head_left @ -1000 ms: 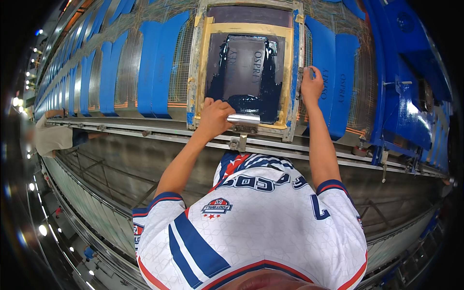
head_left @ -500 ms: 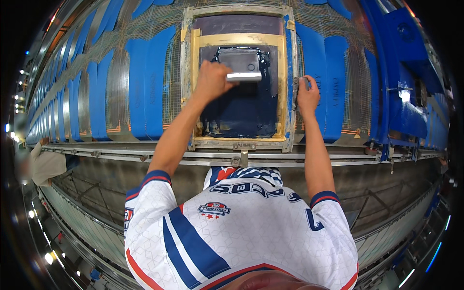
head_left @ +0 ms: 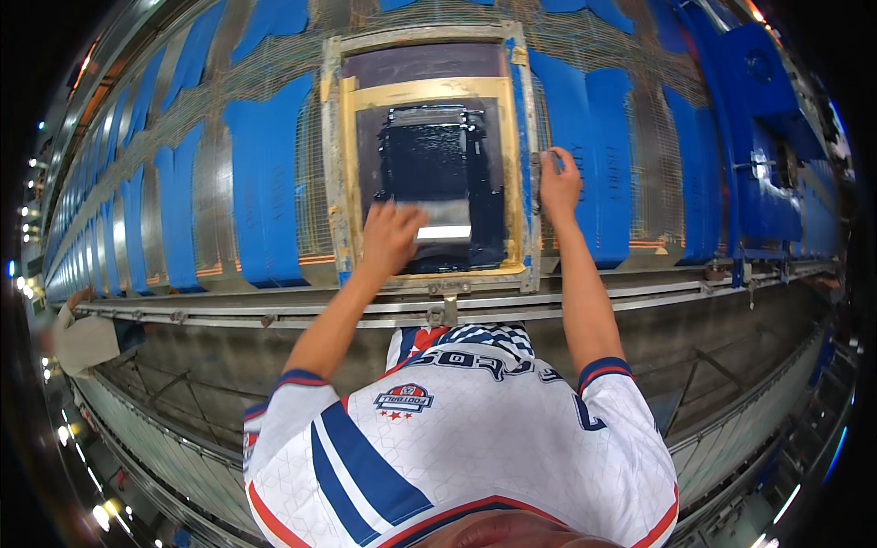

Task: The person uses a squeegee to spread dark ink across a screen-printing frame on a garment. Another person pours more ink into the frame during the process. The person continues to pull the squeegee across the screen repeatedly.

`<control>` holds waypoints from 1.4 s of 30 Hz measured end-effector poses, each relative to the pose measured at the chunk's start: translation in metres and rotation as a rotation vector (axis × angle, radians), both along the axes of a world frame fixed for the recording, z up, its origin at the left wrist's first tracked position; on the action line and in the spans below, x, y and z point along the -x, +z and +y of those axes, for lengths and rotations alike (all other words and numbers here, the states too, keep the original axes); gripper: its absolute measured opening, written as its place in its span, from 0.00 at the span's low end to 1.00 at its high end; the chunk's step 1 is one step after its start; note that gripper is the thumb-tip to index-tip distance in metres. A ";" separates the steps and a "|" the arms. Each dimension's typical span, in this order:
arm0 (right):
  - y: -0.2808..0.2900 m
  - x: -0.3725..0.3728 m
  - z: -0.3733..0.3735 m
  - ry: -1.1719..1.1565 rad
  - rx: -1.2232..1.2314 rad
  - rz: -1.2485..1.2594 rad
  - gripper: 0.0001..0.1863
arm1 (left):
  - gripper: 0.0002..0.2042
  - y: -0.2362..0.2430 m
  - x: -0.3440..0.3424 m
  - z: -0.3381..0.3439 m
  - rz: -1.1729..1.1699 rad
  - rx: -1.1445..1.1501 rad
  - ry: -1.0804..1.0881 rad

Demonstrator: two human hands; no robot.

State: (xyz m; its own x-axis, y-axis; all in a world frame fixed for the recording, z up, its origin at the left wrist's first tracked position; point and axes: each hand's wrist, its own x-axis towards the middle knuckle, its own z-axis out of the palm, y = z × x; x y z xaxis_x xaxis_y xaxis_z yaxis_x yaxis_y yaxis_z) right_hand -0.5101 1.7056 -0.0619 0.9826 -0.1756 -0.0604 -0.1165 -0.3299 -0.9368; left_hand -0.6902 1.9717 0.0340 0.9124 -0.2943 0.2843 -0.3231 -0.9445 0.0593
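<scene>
A wooden screen-printing frame (head_left: 333,164) with yellow tape around a dark inked mesh (head_left: 429,164) lies on the long print table. My left hand (head_left: 391,239) grips a squeegee with a pale metal blade (head_left: 444,232), low in the inked area near the frame's near edge. On the frame's right rail rests my right hand (head_left: 557,185), pressing down with fingers curled over the edge.
Blue fabric panels (head_left: 265,183) lie in a row along the table, left and right of the frame. A metal rail (head_left: 274,310) runs along the table's near edge. Blue machinery (head_left: 767,164) stands at the right. Another person's sleeve (head_left: 82,338) shows at far left.
My left hand pushed the squeegee up to the far end of the mesh, then drew it back down toward me. The right hand stayed on the frame's right rail.
</scene>
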 end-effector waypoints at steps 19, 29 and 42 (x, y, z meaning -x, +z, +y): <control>0.058 0.003 0.043 0.053 0.298 -0.397 0.17 | 0.15 -0.042 0.052 -0.005 -0.120 0.301 0.169; 0.050 -0.016 0.046 0.135 0.187 -0.354 0.21 | 0.18 -0.016 0.035 0.002 -0.069 0.266 0.196; 0.019 -0.013 0.051 0.168 -0.121 0.075 0.12 | 0.19 -0.015 0.041 0.056 0.088 0.661 0.044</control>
State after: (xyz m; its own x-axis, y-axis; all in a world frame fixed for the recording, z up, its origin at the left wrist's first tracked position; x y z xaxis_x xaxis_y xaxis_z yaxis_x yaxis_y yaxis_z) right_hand -0.4968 1.7569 -0.0429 0.9893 0.0037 -0.1455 -0.1405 -0.2362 -0.9615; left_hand -0.7308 2.0281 0.0194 0.9477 -0.0460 0.3159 -0.2528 -0.7127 0.6543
